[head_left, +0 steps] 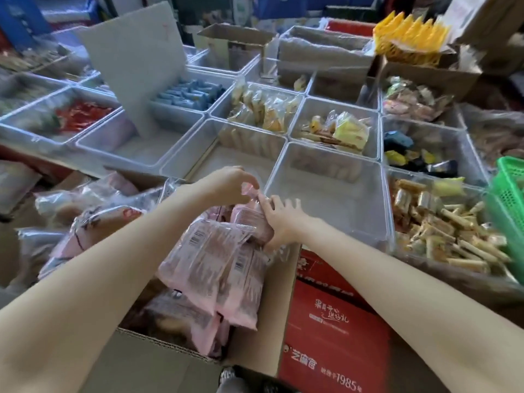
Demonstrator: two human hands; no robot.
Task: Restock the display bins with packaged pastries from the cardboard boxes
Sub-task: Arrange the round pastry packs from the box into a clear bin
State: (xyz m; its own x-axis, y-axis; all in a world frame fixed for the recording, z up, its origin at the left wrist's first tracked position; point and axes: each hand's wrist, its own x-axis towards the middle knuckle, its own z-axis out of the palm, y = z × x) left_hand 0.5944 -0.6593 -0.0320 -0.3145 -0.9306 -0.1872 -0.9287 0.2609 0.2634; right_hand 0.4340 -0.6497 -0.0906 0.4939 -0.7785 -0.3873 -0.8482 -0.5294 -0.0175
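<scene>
An open cardboard box (158, 361) in front of me holds pink packaged pastries inside a clear plastic bag (224, 259). My left hand (226, 184) pinches the top of that bag at its pink twisted end. My right hand (279, 222) grips the bag's upper right side, fingers spread over the packs. Just beyond my hands stand two clear display bins: one (198, 157) with a row of pale pastries along its far wall, and another (374, 194) to its right, holding only a few at the back.
Many clear bins of wrapped snacks cover the table beyond. A red printed box (334, 321) sits beside the open one. A green basket (507, 199) is at the right edge. More bagged pink packs (93, 222) lie at left. A grey cardboard sheet (136, 61) stands in a bin.
</scene>
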